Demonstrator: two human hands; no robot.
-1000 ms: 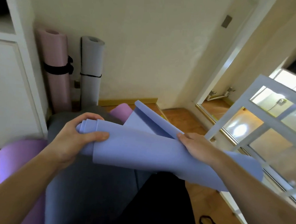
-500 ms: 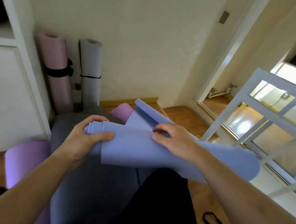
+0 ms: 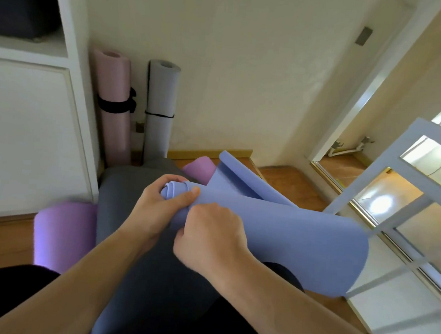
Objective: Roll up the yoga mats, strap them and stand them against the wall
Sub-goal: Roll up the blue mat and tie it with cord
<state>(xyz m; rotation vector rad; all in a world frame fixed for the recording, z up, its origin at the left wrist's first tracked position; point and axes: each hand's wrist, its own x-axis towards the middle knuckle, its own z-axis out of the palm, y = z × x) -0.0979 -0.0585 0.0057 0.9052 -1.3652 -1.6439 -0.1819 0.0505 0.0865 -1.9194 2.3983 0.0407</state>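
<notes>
I hold a blue yoga mat [image 3: 295, 241] in front of me, partly rolled, its loose end trailing toward the wall. My left hand [image 3: 157, 207] grips the tight rolled end, fingers and thumb curled round it. My right hand [image 3: 209, 241] lies right beside it on the roll, fingers curled over the mat's surface. A pink rolled mat [image 3: 115, 103] with a wide black strap and a grey rolled mat [image 3: 161, 106] with a thin black band stand upright against the wall. A dark grey mat [image 3: 136, 265] and a purple mat [image 3: 63, 234] lie on the floor below.
A white cabinet [image 3: 30, 134] fills the left side. At the right stands a white-framed glass door [image 3: 403, 203] open beside a doorway. Wooden floor [image 3: 290, 186] shows between the mats and the wall.
My right hand slid left along the blue mat until it sits next to my left hand. The rolled end is tighter now, and the view has dropped a little.
</notes>
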